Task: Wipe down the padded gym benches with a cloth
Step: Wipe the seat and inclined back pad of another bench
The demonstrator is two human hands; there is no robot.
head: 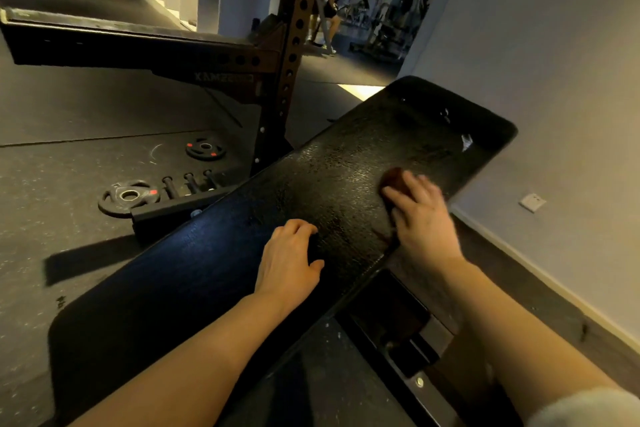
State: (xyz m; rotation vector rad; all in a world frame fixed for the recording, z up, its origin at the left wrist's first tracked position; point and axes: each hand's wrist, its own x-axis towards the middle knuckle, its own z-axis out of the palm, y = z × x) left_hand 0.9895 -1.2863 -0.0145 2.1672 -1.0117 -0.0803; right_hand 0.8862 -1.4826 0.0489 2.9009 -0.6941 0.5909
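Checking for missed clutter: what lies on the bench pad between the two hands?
Nothing: the head view shows bare black padded bench between the left hand and the right hand pressing the dark brown cloth.

Counts: 1 padded bench (277, 218), black, running diagonally. 1 cloth (393, 180), dark reddish, on the surface near its far right edge. 2 hands on the surface: left hand (287, 260) mid-pad, right hand (420, 215) on the cloth. 2 weight plates on the floor (69, 166): one (128, 197) by the bench's left edge, one (205, 148) further back. 3 short pegs (188, 180) on the bench base beside the nearer plate. 1 perforated rack upright (294, 45). 1 wall socket (532, 202).
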